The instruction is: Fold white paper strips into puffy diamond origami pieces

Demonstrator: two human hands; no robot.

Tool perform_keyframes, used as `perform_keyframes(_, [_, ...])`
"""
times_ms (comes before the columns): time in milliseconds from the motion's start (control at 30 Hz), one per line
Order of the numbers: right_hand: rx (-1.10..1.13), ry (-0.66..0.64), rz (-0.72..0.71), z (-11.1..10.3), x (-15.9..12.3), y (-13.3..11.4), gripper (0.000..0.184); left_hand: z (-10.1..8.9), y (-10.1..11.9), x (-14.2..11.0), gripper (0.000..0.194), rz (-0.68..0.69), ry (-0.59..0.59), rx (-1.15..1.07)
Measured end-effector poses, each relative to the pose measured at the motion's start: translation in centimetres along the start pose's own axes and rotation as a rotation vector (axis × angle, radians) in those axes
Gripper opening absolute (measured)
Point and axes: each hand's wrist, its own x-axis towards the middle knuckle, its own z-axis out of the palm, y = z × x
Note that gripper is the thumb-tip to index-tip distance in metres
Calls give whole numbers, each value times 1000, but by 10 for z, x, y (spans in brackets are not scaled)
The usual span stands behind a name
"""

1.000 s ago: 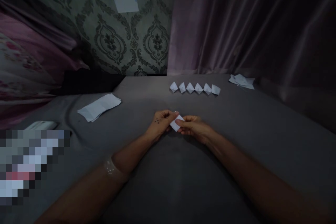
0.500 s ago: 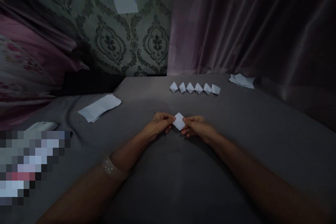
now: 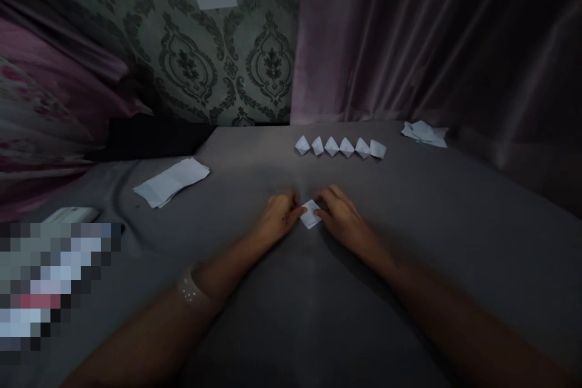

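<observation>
On or above the cloth (image 3: 295, 315), the paper (image 3: 311, 214) is between left hand (image 3: 277, 218) and right hand (image 3: 342, 214), thumbs on its side corners, though I cannot tell if fingers clamp beneath; I judge it light, easily creased, best held there.

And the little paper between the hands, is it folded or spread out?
Folded: the paper is a small diamond with layered lower edges, between the left hand and the right hand.
</observation>
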Motion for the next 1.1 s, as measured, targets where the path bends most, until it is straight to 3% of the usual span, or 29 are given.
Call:
perform_keyframes(67, [28, -36, -153, 5, 1, 4, 22, -1, 1, 3, 7, 147, -30, 35])
perform_keyframes(167, [45, -75, -200, 9, 3, 10, 26, -5, 2, 7, 11, 273, -188, 52])
perform_keyframes(267, [49, -63, -202, 8, -1, 12, 28, -13, 6, 6, 17, 284, -279, 82])
perform_keyframes(467, [-91, -105, -264, 5, -26, 4, 52, -28, 11, -1, 24, 318, -331, 136])
perform_keyframes(667, [-269, -205, -247, 1, -34, -6, 49, -30, 5, -2, 30, 353, -337, 120])
perform_keyframes(833, [-251, -233, -194, -9, -28, -11, 45, -32, 3, 6, 35, 407, -384, 189])
perform_keyframes(1100, [-327, -215, -192, -9, -20, -16, 39, -32, 9, 14, 24, 452, -417, 253])
